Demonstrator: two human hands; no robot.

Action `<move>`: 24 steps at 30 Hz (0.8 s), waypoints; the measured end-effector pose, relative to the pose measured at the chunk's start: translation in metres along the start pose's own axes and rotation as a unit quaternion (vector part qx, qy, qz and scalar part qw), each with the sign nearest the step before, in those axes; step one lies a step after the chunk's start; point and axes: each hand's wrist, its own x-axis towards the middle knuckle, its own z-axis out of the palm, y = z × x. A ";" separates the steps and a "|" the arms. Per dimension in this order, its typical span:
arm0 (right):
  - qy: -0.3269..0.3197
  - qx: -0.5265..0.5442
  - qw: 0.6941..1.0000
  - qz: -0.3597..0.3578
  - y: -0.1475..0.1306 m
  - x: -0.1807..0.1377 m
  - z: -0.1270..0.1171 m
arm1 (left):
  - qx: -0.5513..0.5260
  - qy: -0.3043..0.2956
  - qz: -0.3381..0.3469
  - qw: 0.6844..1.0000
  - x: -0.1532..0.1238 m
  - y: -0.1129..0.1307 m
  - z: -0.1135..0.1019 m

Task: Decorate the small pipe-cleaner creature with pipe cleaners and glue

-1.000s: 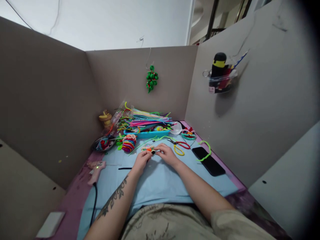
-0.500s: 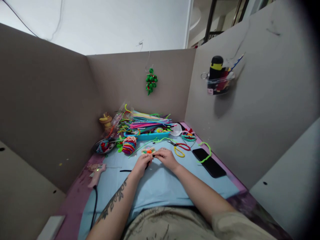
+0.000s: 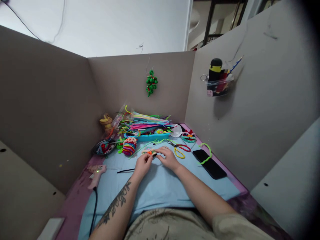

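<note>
Both hands meet at a small craft piece (image 3: 149, 152) of white, green and orange fuzzy stems, low over the middle of the blue cloth. My left hand (image 3: 143, 165) is closed, thumb and fingers pinched at its near edge. A small black bit shows between the fingertips. My right hand (image 3: 169, 159) grips the piece from the other side, its fingers curved over the top and thumb below. Much of the piece is hidden by fingers. A black pipe cleaner (image 3: 125, 171) sticks out left of my left wrist; its other end is out of sight behind the hand.
Scissors (image 3: 179, 151) with red and yellow handles lie beyond my right hand. A phone (image 3: 209, 164) lies right, a green stem across it. Pipe cleaners (image 3: 147, 125) heap over a blue tray (image 3: 150, 137). A pink glue gun (image 3: 96, 176) with its cord is left. Grey partitions surround the table.
My right fingers have spread and shifted over the craft piece, and the black bit shows more. The black pipe cleaner has tilted slightly and no longer shows between my hands.
</note>
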 end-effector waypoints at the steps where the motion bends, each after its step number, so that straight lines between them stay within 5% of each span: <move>1: -0.005 -0.013 1.000 -0.009 0.000 0.000 -0.001 | 0.033 0.003 0.018 0.999 -0.001 0.000 0.000; 8: -0.064 -0.087 0.994 -0.032 0.002 -0.003 0.000 | 0.166 0.010 0.114 0.979 -0.006 0.004 0.000; 15: -0.063 -0.080 0.995 0.010 0.003 -0.001 0.002 | 0.147 0.021 0.107 0.983 -0.004 0.001 0.001; 20: 0.024 0.052 0.994 0.092 -0.004 0.000 0.009 | 0.054 0.026 0.059 0.996 -0.003 0.005 0.004; 24: 0.076 0.224 0.949 0.209 -0.008 0.000 0.028 | -0.026 0.030 0.032 0.999 -0.005 0.013 0.012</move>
